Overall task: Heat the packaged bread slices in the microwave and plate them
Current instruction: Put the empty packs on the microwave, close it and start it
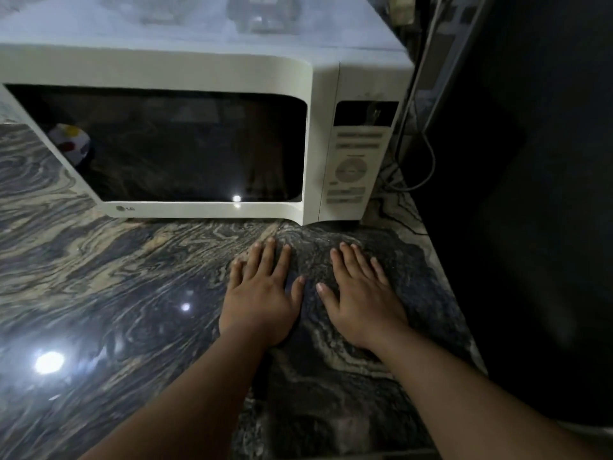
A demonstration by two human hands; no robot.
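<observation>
Bread slices: honestly can't spot the package anywhere. There's a white thing with coloured dots [71, 141] showing in the dark door glass at the left; could be the bread bag reflected or sitting inside, can't tell which.
Microwave [212, 74]: white, door shut, sits at the back of the marble tabletop [99, 277], control panel [353, 167] on its right side.
Left hand [260, 300]: flat on the tabletop, fingers straight and spread, grip holding nothing.
Right hand [361, 303]: same deal, palm down just beside the left, empty.
Step in hand: looks like start or a pause, nothing plated.
Doing it well: I'd find the package first, open the door from its right edge, and steady the oven so it doesn't slide.
</observation>
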